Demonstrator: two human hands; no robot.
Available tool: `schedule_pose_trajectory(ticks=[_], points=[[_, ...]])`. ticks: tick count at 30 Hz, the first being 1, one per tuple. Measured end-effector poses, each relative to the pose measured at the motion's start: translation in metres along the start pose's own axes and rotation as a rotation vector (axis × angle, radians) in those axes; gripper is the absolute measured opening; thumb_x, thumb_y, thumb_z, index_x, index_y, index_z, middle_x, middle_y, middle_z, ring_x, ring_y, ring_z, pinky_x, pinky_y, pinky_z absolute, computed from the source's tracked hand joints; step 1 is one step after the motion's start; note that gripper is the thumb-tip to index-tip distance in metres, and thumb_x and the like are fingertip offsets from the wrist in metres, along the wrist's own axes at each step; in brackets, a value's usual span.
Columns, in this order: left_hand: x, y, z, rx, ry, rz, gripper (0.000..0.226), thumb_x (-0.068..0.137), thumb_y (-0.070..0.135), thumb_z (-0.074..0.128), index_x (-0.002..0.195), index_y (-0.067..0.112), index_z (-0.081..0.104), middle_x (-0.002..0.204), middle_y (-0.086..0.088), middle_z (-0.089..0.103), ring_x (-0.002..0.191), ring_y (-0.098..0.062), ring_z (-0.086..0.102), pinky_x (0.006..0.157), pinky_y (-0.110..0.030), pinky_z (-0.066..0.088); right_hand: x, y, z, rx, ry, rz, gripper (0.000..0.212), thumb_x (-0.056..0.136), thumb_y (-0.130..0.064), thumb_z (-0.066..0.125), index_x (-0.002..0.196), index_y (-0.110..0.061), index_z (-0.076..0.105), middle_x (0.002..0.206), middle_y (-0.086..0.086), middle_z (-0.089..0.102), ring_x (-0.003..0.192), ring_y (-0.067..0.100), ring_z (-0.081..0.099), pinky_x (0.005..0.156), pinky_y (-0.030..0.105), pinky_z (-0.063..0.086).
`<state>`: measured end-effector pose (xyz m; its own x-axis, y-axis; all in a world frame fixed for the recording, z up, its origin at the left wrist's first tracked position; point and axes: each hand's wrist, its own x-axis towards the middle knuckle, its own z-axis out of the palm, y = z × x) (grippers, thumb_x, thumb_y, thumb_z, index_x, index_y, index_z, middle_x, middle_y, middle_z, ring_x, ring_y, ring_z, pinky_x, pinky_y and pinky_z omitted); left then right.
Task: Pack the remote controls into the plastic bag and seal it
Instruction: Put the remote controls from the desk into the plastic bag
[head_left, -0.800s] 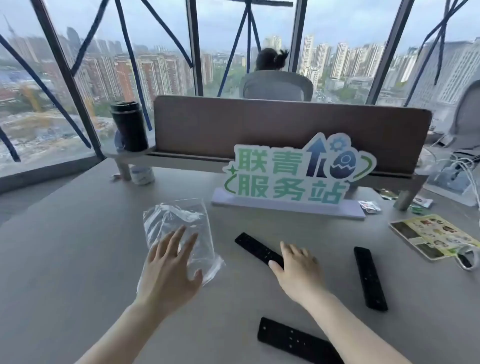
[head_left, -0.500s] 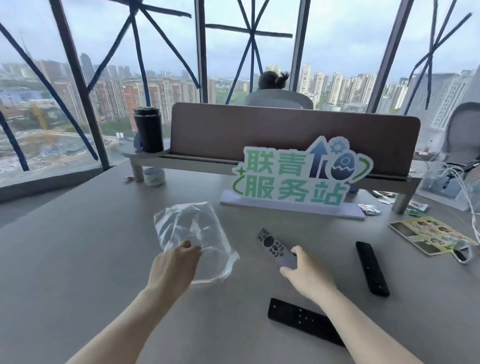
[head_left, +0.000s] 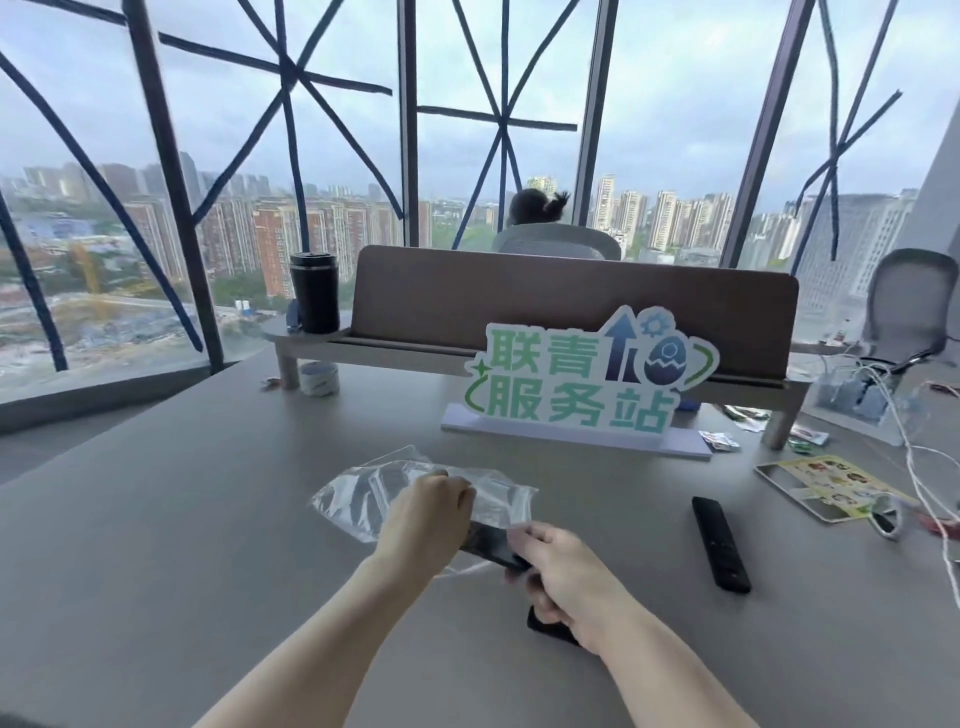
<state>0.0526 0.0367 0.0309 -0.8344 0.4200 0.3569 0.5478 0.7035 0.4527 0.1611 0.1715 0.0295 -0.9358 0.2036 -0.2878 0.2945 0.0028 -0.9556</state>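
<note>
A clear plastic bag (head_left: 358, 493) is held just above the grey table (head_left: 156, 519), with my left hand (head_left: 423, 514) shut on its near edge. My right hand (head_left: 561, 577) grips a black remote control (head_left: 491, 545), whose far end sits at the bag's mouth between the two hands. A second black remote (head_left: 720, 543) lies flat to the right. A third black remote (head_left: 548, 629) lies under my right wrist, mostly hidden.
A green and white sign (head_left: 587, 384) stands behind the bag. A brown divider on a shelf (head_left: 571, 296) holds a black tumbler (head_left: 314, 291). A colourful card (head_left: 826, 486), wrappers and white cables lie at the right. A person sits beyond the divider.
My right hand lifted the remote off the table and brought it left to the bag's mouth. My left hand raised the bag and closed on its edge. The camera tilted up.
</note>
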Motion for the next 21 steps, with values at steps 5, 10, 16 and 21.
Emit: schedule_pose_trajectory(ticks=[5,10,16,21], points=[[-0.008,-0.005,-0.003,0.003,0.001,-0.008,0.029,0.091,0.021,0.045,0.065,0.011,0.053,0.076,-0.008,0.058,0.076,-0.030,0.057,0.062,-0.034,0.036,0.006,0.009,0.009,-0.145,0.095,-0.086,0.018,0.101,-0.028,0.046,0.109,-0.024,0.062,0.102,0.006,0.073,0.036,0.013,0.048,0.036,0.023,0.035],[-0.017,-0.011,0.005,-0.009,0.066,-0.013,0.025,0.093,0.022,0.046,0.092,0.012,0.069,0.103,-0.008,0.072,0.097,-0.031,0.063,0.072,-0.033,0.043,-0.026,0.029,-0.058,-0.820,0.385,-0.110,0.025,0.093,-0.034,0.050,0.110,-0.028,0.068,0.109,-0.008,0.069,0.083,0.008,0.065,0.078,0.030,0.053],[-0.023,0.000,0.014,-0.034,0.077,-0.023,0.029,0.091,0.027,0.049,0.117,0.032,0.064,0.116,-0.002,0.070,0.105,-0.027,0.063,0.079,-0.033,0.047,-0.060,0.055,-0.091,-1.171,0.332,0.027,0.036,0.085,-0.057,0.053,0.103,-0.027,0.059,0.111,-0.003,0.055,0.110,0.019,0.048,0.082,0.034,0.045],[-0.022,0.026,0.020,-0.143,0.093,-0.025,0.025,0.091,0.028,0.052,0.108,0.026,0.071,0.105,-0.003,0.075,0.097,-0.025,0.066,0.072,-0.027,0.043,-0.078,0.064,-0.106,-0.771,0.307,0.028,0.025,0.089,-0.044,0.058,0.084,-0.022,0.046,0.075,-0.006,0.060,0.057,0.010,0.053,0.054,0.029,0.040]])
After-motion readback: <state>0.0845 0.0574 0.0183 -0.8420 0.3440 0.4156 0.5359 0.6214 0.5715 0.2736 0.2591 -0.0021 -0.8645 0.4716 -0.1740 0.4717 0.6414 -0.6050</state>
